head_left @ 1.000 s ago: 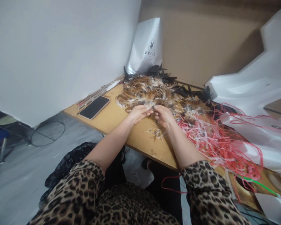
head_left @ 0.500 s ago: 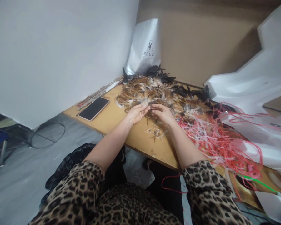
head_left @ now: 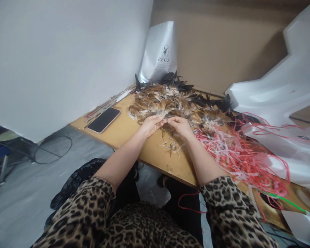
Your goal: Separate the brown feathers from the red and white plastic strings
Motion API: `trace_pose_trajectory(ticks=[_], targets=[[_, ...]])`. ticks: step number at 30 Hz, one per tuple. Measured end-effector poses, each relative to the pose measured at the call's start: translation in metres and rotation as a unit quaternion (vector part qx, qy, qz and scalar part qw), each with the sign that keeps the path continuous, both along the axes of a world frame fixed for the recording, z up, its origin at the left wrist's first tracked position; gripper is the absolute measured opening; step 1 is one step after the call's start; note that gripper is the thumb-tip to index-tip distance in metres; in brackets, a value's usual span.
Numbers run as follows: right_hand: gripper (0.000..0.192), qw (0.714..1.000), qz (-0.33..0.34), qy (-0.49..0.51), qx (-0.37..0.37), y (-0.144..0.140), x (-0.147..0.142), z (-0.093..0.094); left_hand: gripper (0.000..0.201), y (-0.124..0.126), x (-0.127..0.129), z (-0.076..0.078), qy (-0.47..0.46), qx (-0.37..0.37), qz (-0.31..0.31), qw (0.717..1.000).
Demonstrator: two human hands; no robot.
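A heap of brown, white and black feathers (head_left: 170,100) lies on the wooden table (head_left: 129,129). My left hand (head_left: 150,124) and my right hand (head_left: 180,126) meet at the heap's near edge, fingertips pinched together on a small bunch of brown feathers (head_left: 166,118) held between them. A few loose feathers (head_left: 173,146) lie on the table just below my right wrist.
A black phone (head_left: 104,119) lies at the table's left, beside thin sticks (head_left: 107,103). A silver bag (head_left: 158,51) stands in the corner. Red and pink strips (head_left: 237,155) tangle at the right, next to white sheets (head_left: 279,96). A wall bounds the left.
My hands have shifted slightly and my fingertips have drawn closer together on the feathers. The view has barely moved.
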State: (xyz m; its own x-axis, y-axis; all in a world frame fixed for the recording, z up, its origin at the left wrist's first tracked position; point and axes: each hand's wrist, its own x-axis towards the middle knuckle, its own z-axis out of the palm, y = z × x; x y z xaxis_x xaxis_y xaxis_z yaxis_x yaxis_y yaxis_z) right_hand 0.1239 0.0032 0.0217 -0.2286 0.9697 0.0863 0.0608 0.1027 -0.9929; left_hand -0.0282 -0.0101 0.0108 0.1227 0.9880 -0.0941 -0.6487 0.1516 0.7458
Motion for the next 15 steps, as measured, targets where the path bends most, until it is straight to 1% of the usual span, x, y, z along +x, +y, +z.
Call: trace_pose_trajectory(ticks=[3, 7, 10, 15], targets=[[0.032, 1.000, -0.011, -0.017, 0.022, 0.0012, 0.0011, 0.0023, 0.004, 0.0002, 0.0016, -0.0020, 0.029, 0.013, 0.007, 0.999], [0.032, 1.000, -0.009, 0.003, 0.008, 0.0016, 0.0015, 0.0033, 0.005, -0.0004, 0.0033, -0.0032, 0.069, 0.021, 0.013, 0.997], [0.033, 0.999, -0.003, 0.040, -0.024, 0.0024, 0.0015, 0.0024, 0.008, -0.0011, 0.0044, -0.0033, 0.098, 0.023, 0.014, 0.995], [0.035, 0.986, 0.031, 0.114, -0.115, 0.0029, 0.0003, 0.0021, 0.012, -0.0014, 0.0054, -0.0043, 0.120, 0.035, 0.010, 0.992]])
